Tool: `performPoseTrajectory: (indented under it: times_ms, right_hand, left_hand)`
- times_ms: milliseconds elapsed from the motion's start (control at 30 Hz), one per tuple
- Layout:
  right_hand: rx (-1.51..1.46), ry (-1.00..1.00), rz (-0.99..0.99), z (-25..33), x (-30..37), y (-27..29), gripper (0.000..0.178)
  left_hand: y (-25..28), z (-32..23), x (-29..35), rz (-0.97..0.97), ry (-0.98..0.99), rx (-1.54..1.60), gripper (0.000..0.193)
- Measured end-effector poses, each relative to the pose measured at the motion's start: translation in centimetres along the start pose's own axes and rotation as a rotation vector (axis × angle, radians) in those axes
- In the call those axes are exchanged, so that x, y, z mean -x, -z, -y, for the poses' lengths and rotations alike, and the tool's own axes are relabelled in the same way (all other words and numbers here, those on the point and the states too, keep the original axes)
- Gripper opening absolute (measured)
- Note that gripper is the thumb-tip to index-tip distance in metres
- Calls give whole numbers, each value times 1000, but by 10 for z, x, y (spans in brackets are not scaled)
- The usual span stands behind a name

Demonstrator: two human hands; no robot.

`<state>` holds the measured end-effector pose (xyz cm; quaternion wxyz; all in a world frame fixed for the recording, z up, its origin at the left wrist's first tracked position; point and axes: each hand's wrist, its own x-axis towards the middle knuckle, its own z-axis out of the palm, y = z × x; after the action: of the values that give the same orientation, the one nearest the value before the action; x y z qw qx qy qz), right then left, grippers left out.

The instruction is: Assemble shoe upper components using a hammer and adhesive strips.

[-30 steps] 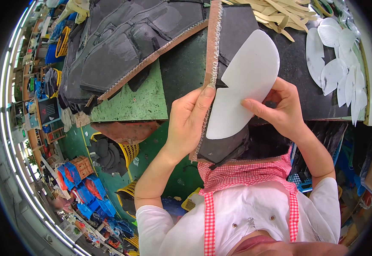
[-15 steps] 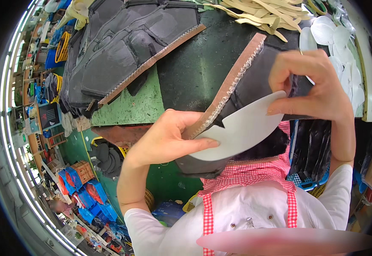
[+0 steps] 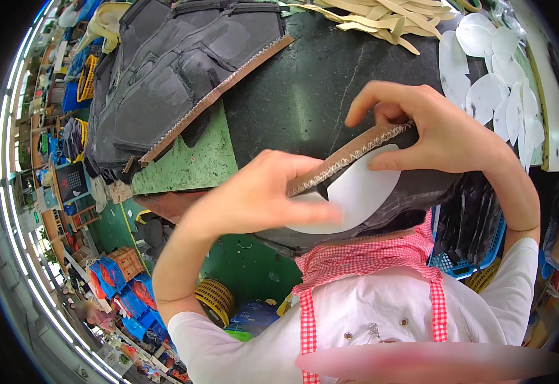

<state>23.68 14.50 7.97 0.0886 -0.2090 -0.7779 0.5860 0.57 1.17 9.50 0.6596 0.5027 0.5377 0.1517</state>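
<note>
Both hands hold a black shoe upper (image 3: 423, 192) with a brown edge strip (image 3: 356, 146) zigzag-stitched in pale thread. Against its inside lies a smooth white heel stiffener (image 3: 366, 192) with a small notch near the brown strip. My left hand (image 3: 260, 195) is closed on the left end, thumb over the white piece and fingers behind the strip. On the right, my right hand (image 3: 423, 131) grips the other end, its thumb pressing the stiffener's tip and its index finger curled above the strip. The fingers behind the upper are partly hidden.
Black uppers (image 3: 183, 83) lie stacked at the left of the dark worktop (image 3: 311, 83). Cream strips (image 3: 382, 16) are heaped at the far edge. More white stiffeners (image 3: 484, 93) are piled at the right. Below them stands a blue basket (image 3: 459, 265) of black pieces.
The stiffener now lies flatter inside the upper, its edge along the brown strip. My right hand has come lower and left, and the strip's right end has dropped. My left hand has shifted slightly.
</note>
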Motion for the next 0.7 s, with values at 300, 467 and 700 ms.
performPoseTrajectory:
  times_ms: [300,467,700]
  right_hand:
    - [301,90,-121,11,20,-11,18]
    - [389,-77,123,28,6,4,22]
    - [795,611,-260,-12,-22,-24,23]
  left_hand:
    - [-8,4,-10,-361,-199,-598,19]
    - [-11,0,-13,-314,-170,-534,23]
    - [7,12,12,-133,17,-111,31]
